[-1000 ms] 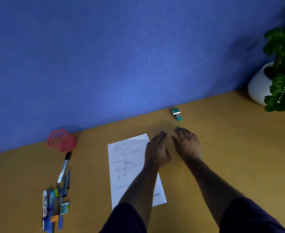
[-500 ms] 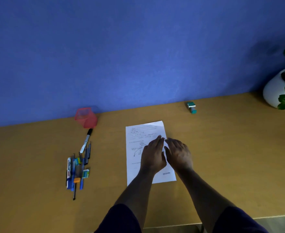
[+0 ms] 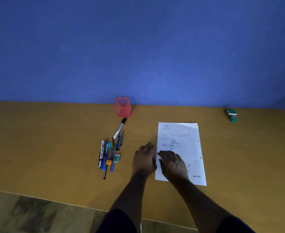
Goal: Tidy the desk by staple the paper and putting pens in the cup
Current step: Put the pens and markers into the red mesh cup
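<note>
White paper [image 3: 183, 137] with writing and a sketch lies flat on the wooden desk [image 3: 54, 148]. My right hand [image 3: 172, 163] rests over its lower left part, fingers spread and relaxed. My left hand [image 3: 144, 158] hovers just left of the paper's edge, fingers loose, holding nothing. A heap of several pens and markers [image 3: 110, 153] lies left of my hands. One black-capped marker [image 3: 120, 127] points toward the red mesh cup [image 3: 123, 107] at the wall. A small teal stapler [image 3: 232, 115] sits at the far right by the wall.
A blue wall [image 3: 138, 47] backs the desk. The desk's front edge [image 3: 46, 200] runs across the lower left, with wood-pattern floor [image 3: 29, 216] below it.
The view has swung left, so the plant has left the frame. Both hands have drawn back toward me and leftward; the left hand is now off the paper's left edge.
</note>
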The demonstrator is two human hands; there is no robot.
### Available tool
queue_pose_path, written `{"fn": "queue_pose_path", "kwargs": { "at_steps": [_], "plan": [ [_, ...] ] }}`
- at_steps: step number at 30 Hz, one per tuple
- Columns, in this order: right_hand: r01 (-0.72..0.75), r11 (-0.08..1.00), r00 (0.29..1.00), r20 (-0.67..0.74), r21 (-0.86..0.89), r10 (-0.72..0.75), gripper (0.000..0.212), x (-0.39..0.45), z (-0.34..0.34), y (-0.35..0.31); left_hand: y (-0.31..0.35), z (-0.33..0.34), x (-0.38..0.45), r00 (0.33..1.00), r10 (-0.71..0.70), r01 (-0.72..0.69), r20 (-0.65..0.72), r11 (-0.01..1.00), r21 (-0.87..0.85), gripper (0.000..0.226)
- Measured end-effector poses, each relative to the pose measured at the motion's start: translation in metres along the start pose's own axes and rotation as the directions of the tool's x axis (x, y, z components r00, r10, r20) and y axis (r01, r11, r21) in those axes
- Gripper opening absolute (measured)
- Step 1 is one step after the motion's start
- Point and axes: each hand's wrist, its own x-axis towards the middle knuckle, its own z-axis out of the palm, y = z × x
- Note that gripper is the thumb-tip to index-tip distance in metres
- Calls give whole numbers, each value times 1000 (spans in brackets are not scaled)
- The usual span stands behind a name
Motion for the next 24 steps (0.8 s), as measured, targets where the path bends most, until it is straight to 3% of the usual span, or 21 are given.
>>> {"fn": "queue_pose_path", "kwargs": {
  "at_steps": [8,12,16,24],
  "plan": [
    [97,994,980,168,45,-103,25,41,28,-61,-85,-33,14,957,-282,284,-70,958,27,50],
    [105,994,970,217,37,-111,26,57,44,-80,-118,-40,17,961,-266,274,-74,952,137,55],
    [101,993,958,263,56,-112,28,74,60,-93,-138,-45,23,941,-336,340,-47,932,129,54],
    [82,996,882,463,42,-92,46,126,91,-112,-158,-44,52,946,-322,325,-48,941,96,18]
  ]
}}
